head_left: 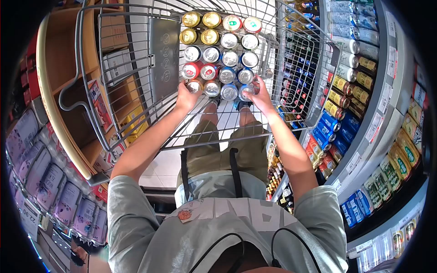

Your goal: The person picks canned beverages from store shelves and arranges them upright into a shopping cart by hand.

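Several drink cans stand upright in close rows inside a metal shopping cart [195,144], lids facing up. Gold-topped cans [210,36] are at the far left of the block, two white-and-green lids [232,23] at the far right, and silver lids nearer me. My left hand [186,97] curls round the near left corner can [194,86], its fingertips at the side and rim. My right hand [261,97] grips the near right corner can [246,91], with the thumb by its lid. Parts of both cans are hidden by the fingers.
A grey panel [164,59] stands at the cart's left side. Shelves of cans and bottles [337,100] line the right. At left are a wooden shelf unit [59,50] and purple packages [50,182]. My feet are below the cart's near edge.
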Demonstrator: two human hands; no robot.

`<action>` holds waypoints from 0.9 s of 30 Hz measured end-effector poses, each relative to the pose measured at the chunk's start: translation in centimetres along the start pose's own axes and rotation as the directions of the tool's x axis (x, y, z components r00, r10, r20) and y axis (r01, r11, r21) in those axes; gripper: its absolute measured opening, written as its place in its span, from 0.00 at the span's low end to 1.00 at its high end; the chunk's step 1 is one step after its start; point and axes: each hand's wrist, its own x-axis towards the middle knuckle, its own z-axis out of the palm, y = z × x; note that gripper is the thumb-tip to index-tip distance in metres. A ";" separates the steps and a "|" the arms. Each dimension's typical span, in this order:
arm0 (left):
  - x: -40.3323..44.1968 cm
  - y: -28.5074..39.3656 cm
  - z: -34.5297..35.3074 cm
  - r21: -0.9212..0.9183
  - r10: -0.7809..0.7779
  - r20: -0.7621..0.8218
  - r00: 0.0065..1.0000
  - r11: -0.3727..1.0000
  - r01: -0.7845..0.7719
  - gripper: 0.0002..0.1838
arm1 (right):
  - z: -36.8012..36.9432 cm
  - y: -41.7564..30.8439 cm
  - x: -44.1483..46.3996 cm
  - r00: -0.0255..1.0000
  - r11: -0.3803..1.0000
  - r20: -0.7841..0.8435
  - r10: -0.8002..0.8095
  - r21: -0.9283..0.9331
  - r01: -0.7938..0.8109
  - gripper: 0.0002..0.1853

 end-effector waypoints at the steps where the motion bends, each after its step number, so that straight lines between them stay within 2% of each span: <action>1: -0.5 -0.2 0.1 0.000 0.000 0.000 1.000 1.000 0.000 0.50 | 0.2 -0.2 -0.1 0.999 0.998 -0.032 0.032 -0.046 -0.033 0.54; 3: -1.4 -0.5 0.2 0.084 0.104 -0.008 0.995 0.991 -0.103 0.51 | 0.3 -0.6 -0.4 0.996 0.993 -0.064 0.062 -0.092 -0.068 0.56; 4: -1.7 -0.7 0.3 0.084 0.104 -0.009 0.995 0.991 -0.103 0.51 | 0.4 -0.9 -0.4 0.996 0.995 -0.063 0.063 -0.079 -0.068 0.58; 6: -2.4 -0.7 0.3 0.197 0.267 -0.018 0.964 0.946 -0.258 0.50 | 0.7 -1.1 -0.3 0.996 0.996 -0.060 0.063 -0.066 -0.066 0.59; 9: -3.4 -0.1 0.3 0.272 0.294 -0.020 0.956 0.921 -0.278 0.51 | 1.5 -1.3 -0.1 0.998 0.986 -0.044 0.055 -0.157 -0.061 0.59; 11: -3.6 0.4 -0.2 0.289 0.310 -0.002 0.951 0.910 -0.296 0.50 | 2.4 -1.7 -0.2 0.995 0.996 -0.089 0.039 0.079 -0.032 0.58; 12: -3.7 0.6 -0.3 0.303 0.327 0.016 0.945 0.899 -0.316 0.50 | 2.4 -1.6 -0.1 0.995 0.996 -0.089 0.039 0.080 -0.032 0.58; 15: -3.8 1.0 -0.4 0.305 0.358 0.019 0.934 0.887 -0.346 0.51 | 2.5 -1.6 -0.1 0.994 0.999 -0.106 -0.038 -0.003 0.038 0.55; 17: -3.7 0.9 -0.4 0.313 0.370 0.014 0.929 0.881 -0.356 0.51 | 2.2 -2.3 -0.3 0.988 0.983 -0.091 -0.123 -0.147 0.109 0.50; 18: -3.7 0.9 -0.4 0.321 0.384 0.008 0.923 0.873 -0.366 0.51 | 2.1 -2.4 -0.3 0.988 0.983 -0.091 -0.124 -0.147 0.110 0.50; 20: -3.6 1.0 -0.5 0.325 0.411 0.004 0.912 0.862 -0.390 0.51 | 2.0 -2.6 -0.2 0.981 0.951 -0.142 -0.135 -0.295 0.088 0.47; 22: -3.6 1.3 -0.7 0.330 0.438 -0.001 0.899 0.849 -0.413 0.50 | 2.0 -2.1 0.0 0.979 0.966 -0.161 -0.126 -0.243 0.084 0.46; 24: -3.6 1.4 -0.9 0.347 0.580 0.002 0.815 0.764 -0.545 0.49 | 1.9 -1.1 0.4 0.977 0.979 -0.180 -0.116 -0.189 0.081 0.46; 27: -3.2 1.4 -0.9 0.381 0.587 0.033 0.809 0.740 -0.554 0.49 | 1.5 0.2 0.7 0.978 0.950 -0.160 -0.130 -0.303 0.077 0.44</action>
